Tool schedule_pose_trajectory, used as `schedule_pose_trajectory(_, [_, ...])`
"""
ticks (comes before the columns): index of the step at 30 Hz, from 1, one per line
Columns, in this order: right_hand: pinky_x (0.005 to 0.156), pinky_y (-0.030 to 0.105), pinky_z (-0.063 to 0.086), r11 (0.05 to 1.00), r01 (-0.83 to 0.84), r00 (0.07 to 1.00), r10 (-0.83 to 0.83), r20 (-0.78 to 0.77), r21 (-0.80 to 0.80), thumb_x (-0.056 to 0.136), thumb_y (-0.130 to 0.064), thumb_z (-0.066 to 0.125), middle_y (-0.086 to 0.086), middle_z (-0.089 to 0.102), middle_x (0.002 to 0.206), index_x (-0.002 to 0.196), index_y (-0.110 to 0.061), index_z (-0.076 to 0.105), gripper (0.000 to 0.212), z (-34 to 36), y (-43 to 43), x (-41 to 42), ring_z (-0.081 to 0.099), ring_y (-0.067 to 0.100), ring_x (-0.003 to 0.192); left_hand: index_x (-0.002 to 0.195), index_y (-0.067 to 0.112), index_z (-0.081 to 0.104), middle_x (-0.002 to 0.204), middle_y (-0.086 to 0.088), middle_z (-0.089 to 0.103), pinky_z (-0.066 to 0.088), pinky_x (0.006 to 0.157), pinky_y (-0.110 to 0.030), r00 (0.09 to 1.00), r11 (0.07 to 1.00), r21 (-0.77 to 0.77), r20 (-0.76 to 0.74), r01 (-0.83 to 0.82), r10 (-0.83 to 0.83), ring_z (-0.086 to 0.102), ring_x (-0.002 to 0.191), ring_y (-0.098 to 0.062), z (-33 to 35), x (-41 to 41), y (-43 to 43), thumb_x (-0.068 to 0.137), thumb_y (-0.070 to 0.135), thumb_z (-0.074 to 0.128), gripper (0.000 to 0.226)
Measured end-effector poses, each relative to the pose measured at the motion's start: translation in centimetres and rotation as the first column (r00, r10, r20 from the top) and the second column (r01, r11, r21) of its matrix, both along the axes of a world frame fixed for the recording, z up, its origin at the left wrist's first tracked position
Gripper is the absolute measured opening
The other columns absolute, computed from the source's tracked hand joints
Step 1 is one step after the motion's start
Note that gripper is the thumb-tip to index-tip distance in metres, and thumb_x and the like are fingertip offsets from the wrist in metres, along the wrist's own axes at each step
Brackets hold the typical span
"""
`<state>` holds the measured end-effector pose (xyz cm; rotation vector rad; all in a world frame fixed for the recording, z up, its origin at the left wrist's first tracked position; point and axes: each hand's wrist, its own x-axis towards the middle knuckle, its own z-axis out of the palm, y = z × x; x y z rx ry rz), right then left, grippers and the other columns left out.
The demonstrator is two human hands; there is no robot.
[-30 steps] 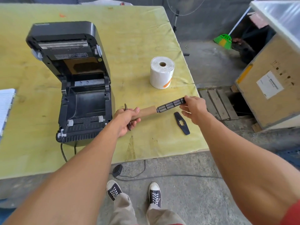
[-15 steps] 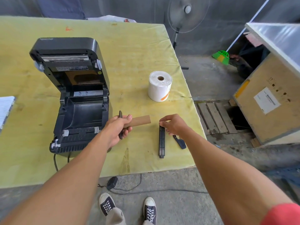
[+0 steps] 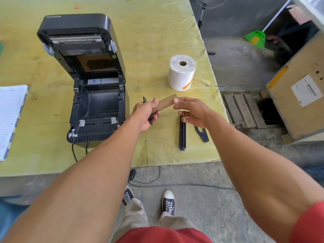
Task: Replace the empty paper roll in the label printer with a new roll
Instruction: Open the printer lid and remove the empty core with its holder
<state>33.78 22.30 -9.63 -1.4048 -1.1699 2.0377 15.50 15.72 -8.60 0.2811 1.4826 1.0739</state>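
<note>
The black label printer (image 3: pixel 94 95) stands on the yellow table (image 3: pixel 157 32) with its lid up and its roll bay bare. My left hand (image 3: pixel 146 114) grips the empty brown cardboard core (image 3: pixel 165 103) together with a black end plate. My right hand (image 3: pixel 192 109) pinches the core's right end between thumb and fingers. The new white label roll (image 3: pixel 182 72) stands upright behind my hands. Below my right hand, the black spindle (image 3: pixel 182 135) lies on the table, with a second black end plate (image 3: pixel 202 133) beside it.
A lined notepad (image 3: pixel 10 118) lies at the table's left edge. The printer's cable (image 3: pixel 74 155) hangs over the near edge. To the right of the table are a wooden crate (image 3: pixel 298 95), a pallet (image 3: pixel 243 111) and a green broom (image 3: pixel 256 38).
My right hand pulled the black spindle out of the core, laid it on the table and came back to the core's right end. My left hand kept its hold.
</note>
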Motion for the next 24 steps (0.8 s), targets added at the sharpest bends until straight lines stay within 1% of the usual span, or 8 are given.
schedule_pose_trajectory(6, [0.071, 0.032, 0.053, 0.952, 0.306, 0.950, -0.306, -0.064, -0.021, 0.086, -0.031, 0.069, 0.004, 0.070, 0.097, 0.105, -0.015, 0.068, 0.025, 0.4, 0.8, -1.6, 0.070, 0.019, 0.080, 0.095, 0.008, 0.060, 0.081, -0.011, 0.068, 0.041, 0.040, -0.018, 0.999, 0.998, -0.025, 0.012, 0.053, -0.053, 0.055, 0.056, -0.013, 0.0, 0.8, 0.1, 0.105, 0.028, 0.048, 0.025])
schedule_pose_trajectory(9, [0.063, 0.031, 0.057, 0.903, 0.427, 0.904, -0.427, 0.000, 0.046, 0.086, -0.029, 0.066, 0.006, 0.067, 0.087, 0.095, -0.013, 0.063, 0.019, 0.6, 1.7, -1.7, 0.068, 0.021, 0.072, 0.111, 0.002, 0.061, 0.077, -0.010, 0.061, 0.040, 0.040, -0.020, 0.995, 0.998, -0.048, -0.087, 0.036, -0.040, 0.050, 0.056, -0.016, -0.5, 0.6, 0.2, 0.105, 0.020, 0.044, 0.025])
schedule_pose_trajectory(12, [0.051, 0.027, 0.057, 0.973, 0.143, 0.950, -0.186, 0.252, 0.181, 0.087, -0.032, 0.070, 0.009, 0.065, 0.088, 0.093, -0.010, 0.061, 0.025, 0.2, 1.7, -1.7, 0.066, 0.021, 0.069, 0.122, -0.003, 0.058, 0.080, -0.011, 0.048, 0.042, 0.047, -0.028, 0.985, 0.995, -0.089, -0.164, 0.033, -0.048, 0.045, 0.059, -0.020, -1.3, 0.0, 0.2, 0.099, 0.009, 0.045, 0.029])
schedule_pose_trajectory(16, [0.068, 0.035, 0.063, 0.983, -0.098, 0.913, 0.026, 0.406, 0.157, 0.085, -0.035, 0.076, 0.015, 0.068, 0.096, 0.104, 0.001, 0.063, 0.043, -1.1, 0.8, -2.7, 0.068, 0.025, 0.075, 0.111, 0.006, 0.055, 0.091, -0.009, 0.052, 0.050, 0.065, -0.033, 0.906, 0.973, -0.214, -0.391, 0.083, -0.163, 0.050, 0.075, -0.024, -2.5, -0.1, 0.4, 0.098, 0.009, 0.051, 0.014])
schedule_pose_trajectory(19, [0.077, 0.042, 0.063, 0.968, -0.209, 0.847, 0.110, 0.520, 0.136, 0.082, -0.038, 0.079, 0.018, 0.072, 0.092, 0.106, 0.005, 0.065, 0.050, -2.0, 0.4, -3.8, 0.073, 0.031, 0.075, 0.080, 0.010, 0.053, 0.090, -0.009, 0.055, 0.040, 0.064, -0.027, 0.759, 0.943, -0.302, -0.579, 0.141, -0.299, 0.051, 0.075, -0.027, -3.3, -0.4, 0.4, 0.093, 0.011, 0.060, 0.015])
schedule_pose_trajectory(21, [0.081, 0.041, 0.062, 0.948, -0.293, 0.776, 0.159, 0.611, 0.126, 0.080, -0.040, 0.079, 0.018, 0.074, 0.079, 0.101, 0.002, 0.064, 0.049, -2.2, 0.5, -4.4, 0.075, 0.030, 0.070, 0.087, 0.004, 0.059, 0.094, -0.014, 0.060, 0.044, 0.060, -0.027, 0.690, 0.926, -0.339, -0.632, 0.163, -0.353, 0.057, 0.078, -0.030, -3.8, -0.7, 0.2, 0.091, 0.014, 0.065, 0.012])
schedule_pose_trajectory(23, [0.080, 0.038, 0.061, 0.925, -0.359, 0.715, 0.187, 0.674, 0.125, 0.079, -0.042, 0.079, 0.013, 0.072, 0.069, 0.094, -0.006, 0.060, 0.044, -2.2, 0.6, -4.8, 0.073, 0.024, 0.059, 0.102, -0.002, 0.064, 0.102, -0.014, 0.064, 0.051, 0.071, -0.029, 0.661, 0.918, -0.357, -0.649, 0.172, -0.376, 0.062, 0.085, -0.031, -4.3, -0.8, 0.0, 0.090, 0.012, 0.069, 0.019])
schedule_pose_trajectory(24, [0.079, 0.037, 0.061, 0.916, -0.381, 0.694, 0.195, 0.693, 0.125, 0.078, -0.042, 0.080, 0.012, 0.072, 0.069, 0.091, -0.008, 0.058, 0.043, -2.3, 0.8, -5.0, 0.072, 0.021, 0.055, 0.094, -0.001, 0.064, 0.099, -0.012, 0.062, 0.049, 0.070, -0.028, 0.646, 0.916, -0.358, -0.659, 0.182, -0.386, 0.058, 0.081, -0.029, -4.5, -0.9, 0.0, 0.089, 0.010, 0.070, 0.014])
